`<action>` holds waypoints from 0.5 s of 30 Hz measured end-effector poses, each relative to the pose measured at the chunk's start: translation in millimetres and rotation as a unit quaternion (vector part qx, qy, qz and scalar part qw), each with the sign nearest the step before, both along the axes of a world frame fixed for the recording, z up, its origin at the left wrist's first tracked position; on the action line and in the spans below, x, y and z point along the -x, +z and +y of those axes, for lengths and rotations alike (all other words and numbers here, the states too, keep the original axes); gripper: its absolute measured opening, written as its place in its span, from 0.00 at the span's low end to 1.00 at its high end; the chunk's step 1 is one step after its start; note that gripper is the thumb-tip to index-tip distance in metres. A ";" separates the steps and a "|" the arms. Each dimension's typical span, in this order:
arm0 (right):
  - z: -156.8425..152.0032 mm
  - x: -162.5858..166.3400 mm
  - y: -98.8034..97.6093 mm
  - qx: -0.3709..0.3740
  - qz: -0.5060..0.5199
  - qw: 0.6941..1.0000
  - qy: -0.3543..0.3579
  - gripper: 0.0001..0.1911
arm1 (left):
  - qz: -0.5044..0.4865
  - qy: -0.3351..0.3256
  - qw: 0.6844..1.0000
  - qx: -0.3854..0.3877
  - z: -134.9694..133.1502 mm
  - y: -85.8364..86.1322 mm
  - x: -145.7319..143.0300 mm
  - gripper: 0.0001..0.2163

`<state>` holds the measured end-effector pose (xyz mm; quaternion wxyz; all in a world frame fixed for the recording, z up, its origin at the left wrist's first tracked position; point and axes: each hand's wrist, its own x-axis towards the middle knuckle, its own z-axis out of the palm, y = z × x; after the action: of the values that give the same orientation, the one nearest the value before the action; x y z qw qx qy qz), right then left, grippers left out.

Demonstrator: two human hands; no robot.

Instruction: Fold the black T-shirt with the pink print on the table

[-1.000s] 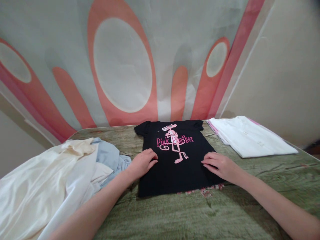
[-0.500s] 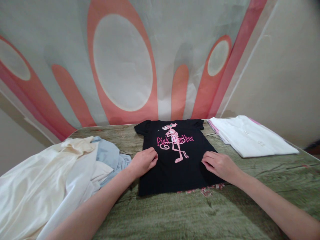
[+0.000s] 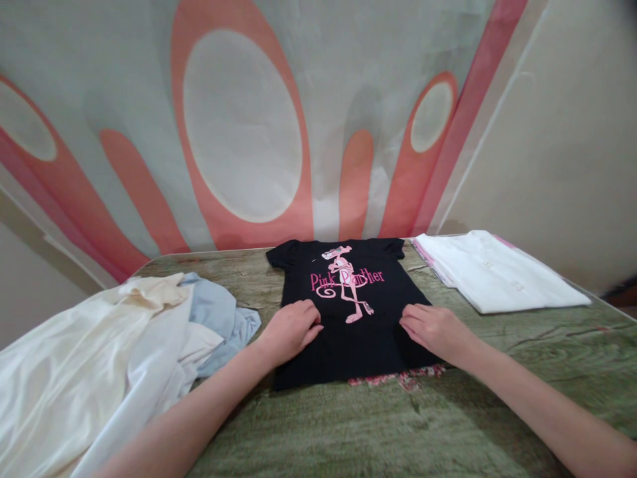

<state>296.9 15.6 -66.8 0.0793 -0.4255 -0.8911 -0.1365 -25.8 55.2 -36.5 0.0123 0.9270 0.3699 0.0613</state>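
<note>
A black T-shirt [image 3: 343,352] lies flat on the table, collar away from me, with a pink cartoon panther and the words "Pink Panther" on its front. My left hand [image 3: 293,328] is at the shirt's left side, fingers curled down and closed on the fabric. At the opposite side edge, my right hand [image 3: 430,328] pinches the cloth with its fingers together. The fingertips of both hands are partly hidden. Under the shirt's bottom hem, a strip of pink-and-white patterned fabric [image 3: 411,380] sticks out.
On the left, a loose heap of cream, white and light blue clothes [image 3: 94,345] covers the table's side. A folded white garment [image 3: 497,275] rests on other folded clothes at the right. The wood-patterned table [image 3: 348,438] meets a wall with a pink-and-white backdrop [image 3: 243,126].
My left hand has slid slightly inward and toward me over the shirt. My right hand stays at its edge, and the shirt lies nearly the same.
</note>
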 end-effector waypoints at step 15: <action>9.9 -24.8 -3.2 0.193 0.234 0.952 -0.050 0.09 | -0.088 0.025 0.988 0.123 -8.8 -6.7 -18.6 0.05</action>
<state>321.7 25.5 -69.9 0.1949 -0.4970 -0.8343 0.1377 -7.2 46.4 -43.2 0.1577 0.8996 0.3956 0.0970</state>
